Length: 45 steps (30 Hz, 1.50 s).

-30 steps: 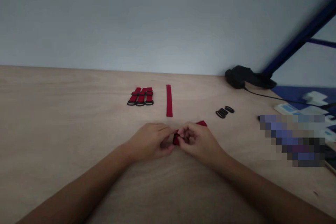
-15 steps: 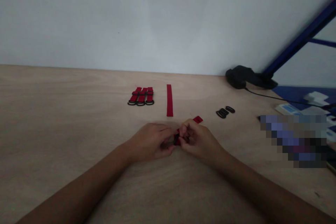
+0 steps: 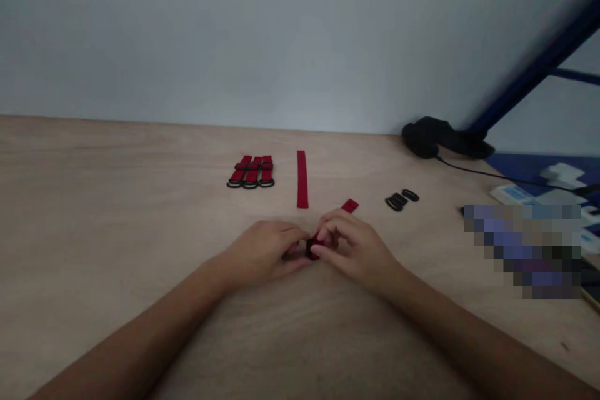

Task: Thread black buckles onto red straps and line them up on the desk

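Between my two hands is a red strap (image 3: pixel 350 205) with a black buckle (image 3: pixel 310 248) on it, just above the table. My left hand (image 3: pixel 267 251) pinches the buckle from the left with thumb and fingertips. From the right, my right hand (image 3: pixel 354 244) grips the red strap by the buckle with curled fingers. One end of the strap sticks out behind my right fingers; its middle is hidden by that hand. Beyond the hands lies a single flat red strip (image 3: pixel 302 179).
Three red straps with black sliders and rings (image 3: pixel 251 172) lie together at back left. Several loose black buckles (image 3: pixel 402 199) are to the right. A dark object with a cable (image 3: pixel 435 137) sits by the wall. A blurred-out patch (image 3: pixel 529 250) and white boxes (image 3: pixel 510 195) are at far right.
My right fingers have shifted slightly over the strap and buckle, and the strap's free end has moved a little left. My left hand keeps nearly the same place.
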Each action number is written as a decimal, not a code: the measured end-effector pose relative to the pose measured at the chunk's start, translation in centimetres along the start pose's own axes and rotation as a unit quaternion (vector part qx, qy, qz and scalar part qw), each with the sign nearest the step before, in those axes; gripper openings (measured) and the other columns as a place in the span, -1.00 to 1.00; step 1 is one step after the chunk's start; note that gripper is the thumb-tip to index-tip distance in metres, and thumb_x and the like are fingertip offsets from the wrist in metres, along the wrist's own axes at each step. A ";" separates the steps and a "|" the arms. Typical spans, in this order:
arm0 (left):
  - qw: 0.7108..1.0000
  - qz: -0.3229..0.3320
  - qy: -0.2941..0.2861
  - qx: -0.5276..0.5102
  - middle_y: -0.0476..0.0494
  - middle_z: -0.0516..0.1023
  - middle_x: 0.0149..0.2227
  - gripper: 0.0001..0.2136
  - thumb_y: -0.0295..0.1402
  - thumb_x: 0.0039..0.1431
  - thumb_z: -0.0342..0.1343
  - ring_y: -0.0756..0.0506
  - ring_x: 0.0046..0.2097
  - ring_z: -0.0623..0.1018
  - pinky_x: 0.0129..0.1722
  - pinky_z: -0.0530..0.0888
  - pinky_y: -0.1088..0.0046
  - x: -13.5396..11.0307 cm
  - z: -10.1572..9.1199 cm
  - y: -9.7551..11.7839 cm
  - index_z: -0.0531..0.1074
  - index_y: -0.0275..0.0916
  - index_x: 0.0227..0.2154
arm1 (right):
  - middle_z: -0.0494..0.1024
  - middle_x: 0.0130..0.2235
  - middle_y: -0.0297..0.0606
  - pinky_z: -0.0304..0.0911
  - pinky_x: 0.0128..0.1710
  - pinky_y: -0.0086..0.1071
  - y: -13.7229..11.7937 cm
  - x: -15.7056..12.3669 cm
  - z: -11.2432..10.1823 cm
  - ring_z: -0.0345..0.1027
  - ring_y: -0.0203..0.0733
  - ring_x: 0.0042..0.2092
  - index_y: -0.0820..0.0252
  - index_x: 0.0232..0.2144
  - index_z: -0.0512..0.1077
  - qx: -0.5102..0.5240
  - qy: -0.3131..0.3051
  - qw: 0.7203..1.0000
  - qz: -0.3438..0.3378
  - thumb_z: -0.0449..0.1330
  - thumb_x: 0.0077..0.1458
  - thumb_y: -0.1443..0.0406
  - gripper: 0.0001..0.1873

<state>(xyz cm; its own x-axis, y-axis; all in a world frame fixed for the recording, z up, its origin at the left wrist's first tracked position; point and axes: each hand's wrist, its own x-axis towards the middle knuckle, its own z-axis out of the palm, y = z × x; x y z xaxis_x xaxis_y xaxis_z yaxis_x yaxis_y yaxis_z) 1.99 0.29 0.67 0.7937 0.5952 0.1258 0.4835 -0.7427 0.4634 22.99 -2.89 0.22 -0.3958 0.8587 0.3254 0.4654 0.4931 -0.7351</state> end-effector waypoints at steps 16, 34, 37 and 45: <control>0.980 -0.153 0.048 -0.115 -0.02 0.47 -0.47 -0.80 -0.23 0.21 0.07 -0.03 -0.44 0.43 -0.45 0.29 0.49 0.4 0.8 0.0 0.47 -0.26 -0.34 | 0.56 -0.31 -0.23 0.40 -0.26 -0.33 1.4 0.0 0.7 0.46 -0.21 -0.29 0.18 -0.39 0.46 0.048 0.007 0.995 0.083 0.26 0.07 0.31 -0.94; 0.998 0.019 0.057 0.016 -0.16 0.51 -0.17 -0.80 -0.42 0.33 -0.08 -0.08 -0.15 0.51 -0.13 0.46 0.40 0.8 0.9 -0.5 0.44 -0.26 -0.14 | 0.57 -0.32 -0.24 0.40 -0.23 -0.32 1.7 0.2 0.6 0.47 -0.20 -0.28 0.19 -0.36 0.49 0.081 0.012 0.992 0.096 0.20 0.09 0.31 -0.92; 0.998 0.030 0.051 0.004 -0.16 0.51 -0.16 -0.81 -0.37 0.31 -0.03 -0.08 -0.14 0.50 -0.13 0.45 0.41 0.6 0.8 -0.6 0.44 -0.24 -0.13 | 0.58 -0.28 -0.22 0.40 -0.20 -0.32 1.6 0.2 0.6 0.47 -0.19 -0.24 0.17 -0.39 0.51 0.056 0.019 0.996 0.074 0.21 0.07 0.35 -0.94; 0.993 0.044 0.046 0.102 -0.20 0.49 -0.08 -0.78 -0.38 0.31 -0.06 -0.13 -0.10 0.49 -0.10 0.45 0.36 0.8 0.9 -0.7 0.44 -0.27 -0.09 | 0.62 -0.32 -0.24 0.39 -0.22 -0.31 1.6 0.4 0.4 0.50 -0.18 -0.28 0.19 -0.42 0.53 0.069 0.029 0.989 0.125 0.21 0.09 0.31 -0.89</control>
<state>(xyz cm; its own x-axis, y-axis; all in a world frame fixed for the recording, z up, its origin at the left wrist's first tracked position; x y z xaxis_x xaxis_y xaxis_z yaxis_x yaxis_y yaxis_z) 2.63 0.98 -0.38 0.8030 0.5445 0.2425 0.4864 -0.8337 0.2612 23.25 -1.81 -1.06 -0.2337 0.9601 0.1534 0.4285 0.2433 -0.8702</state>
